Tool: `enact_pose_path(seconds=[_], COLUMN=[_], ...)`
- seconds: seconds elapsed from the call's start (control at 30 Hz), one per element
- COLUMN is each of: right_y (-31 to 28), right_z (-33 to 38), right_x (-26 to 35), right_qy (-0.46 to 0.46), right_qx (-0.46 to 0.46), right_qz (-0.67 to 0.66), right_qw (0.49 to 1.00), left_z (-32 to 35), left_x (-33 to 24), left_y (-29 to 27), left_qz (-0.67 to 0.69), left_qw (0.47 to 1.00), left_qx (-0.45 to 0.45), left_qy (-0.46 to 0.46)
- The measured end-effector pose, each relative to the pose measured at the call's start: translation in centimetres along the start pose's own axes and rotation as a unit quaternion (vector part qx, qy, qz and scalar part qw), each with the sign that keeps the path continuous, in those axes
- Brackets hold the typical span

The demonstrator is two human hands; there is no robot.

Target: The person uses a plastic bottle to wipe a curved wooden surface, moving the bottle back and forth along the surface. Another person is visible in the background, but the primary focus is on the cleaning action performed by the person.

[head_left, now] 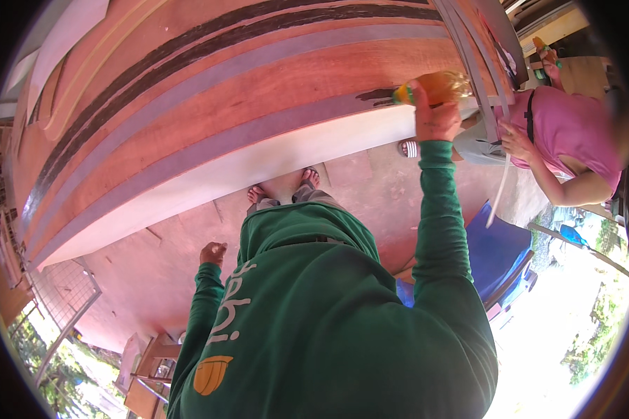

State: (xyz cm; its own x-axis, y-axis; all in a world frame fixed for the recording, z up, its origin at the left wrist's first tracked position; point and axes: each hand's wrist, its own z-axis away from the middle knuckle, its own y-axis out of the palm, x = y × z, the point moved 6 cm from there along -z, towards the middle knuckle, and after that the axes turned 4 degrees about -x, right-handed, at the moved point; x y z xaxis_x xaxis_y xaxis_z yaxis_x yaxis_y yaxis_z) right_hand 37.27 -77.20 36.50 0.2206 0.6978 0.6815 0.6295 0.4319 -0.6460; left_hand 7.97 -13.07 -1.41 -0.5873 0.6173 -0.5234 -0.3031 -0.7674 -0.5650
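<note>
Here, I see the right hand [437, 120] wrapped around a bottle [449, 87] of amber liquid, its green-and-yellow end just beside a dark patch [374, 95] on the striped wooden surface [293, 87]. The left hand [213, 253] hangs low, loosely curled; I can't tell whether it holds anything. Long grey strips [461, 35] cross the surface just right of the bottle, near a co-worker in a pink shirt [573, 126]. The wearer's green sweatshirt [342, 328] carries pale lettering [234, 304] and a yellow emblem [212, 375].
</note>
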Motion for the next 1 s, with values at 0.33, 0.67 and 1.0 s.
enact_pose_path(seconds=[0.33,0.67,1.0], right_y=[-0.4,3.1,-2.1], right_z=[-1.3,3.9,-5.5], right_x=[-1.9,2.9,-6.4], right_qy=[-0.007,-0.013,-0.014], right_qx=[-0.032,0.042,-0.098], right_qz=[0.03,-0.055,0.04], right_qw=[0.999,0.998,0.994], left_z=[0.1,0.8,0.5], left_x=[-0.1,0.0,-1.5], left_y=[0.4,0.5,0.5], left_qz=[0.078,0.126,0.117], left_qw=[0.995,0.982,0.989], left_qx=[-0.003,0.094,0.012], left_qy=[-0.061,-0.106,-0.094])
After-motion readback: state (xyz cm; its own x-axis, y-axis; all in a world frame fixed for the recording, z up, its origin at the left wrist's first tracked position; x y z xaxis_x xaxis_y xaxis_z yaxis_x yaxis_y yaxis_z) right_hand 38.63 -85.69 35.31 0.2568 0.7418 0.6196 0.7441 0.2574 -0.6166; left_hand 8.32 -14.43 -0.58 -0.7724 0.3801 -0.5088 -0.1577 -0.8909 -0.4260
